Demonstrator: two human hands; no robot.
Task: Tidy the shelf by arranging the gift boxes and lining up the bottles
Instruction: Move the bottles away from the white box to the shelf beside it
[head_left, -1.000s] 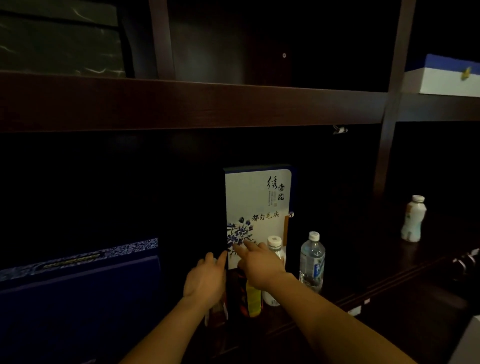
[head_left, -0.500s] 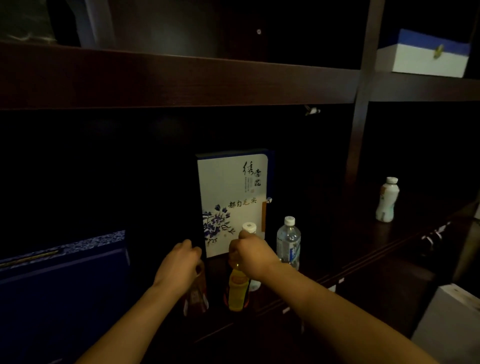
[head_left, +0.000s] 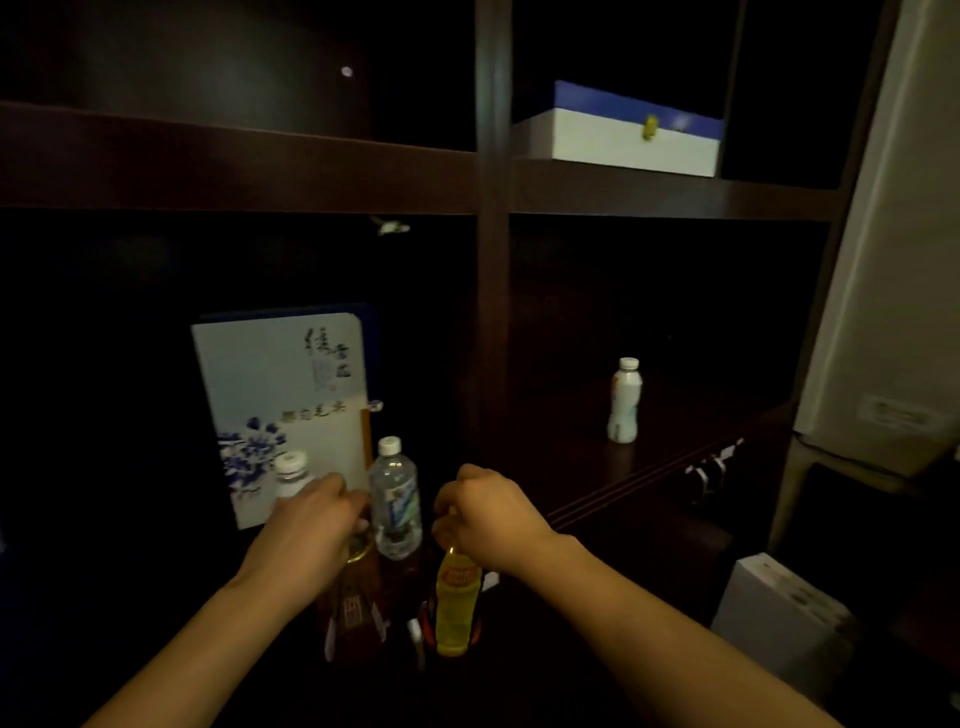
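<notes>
On the lower board of the dark shelf (head_left: 649, 470), near its front edge in the left compartment, both hands are at work on the bottles. Left hand (head_left: 311, 525): fingers curled over the top of a brown-liquid bottle (head_left: 353, 613). Right hand (head_left: 488, 519): closed round the neck of a yellow-drink bottle (head_left: 457, 603). Between the hands stands a clear water bottle (head_left: 395, 499), apparently nearly full. A white-capped bottle (head_left: 291, 467) shows just behind the left hand, its contents not discernible. An upright gift box (head_left: 280, 395), white with blue flowers, stands closed behind this group. Judged progress: partial. Four bottles are gathered but not yet in an even row, and a white bottle (head_left: 625, 400) stands alone, well apart, in the right compartment. A blue-lidded gift box (head_left: 634, 137) lies closed on the upper board; another white box (head_left: 779, 613) sits lower right, off the shelf. What these boxes hold is hidden.
</notes>
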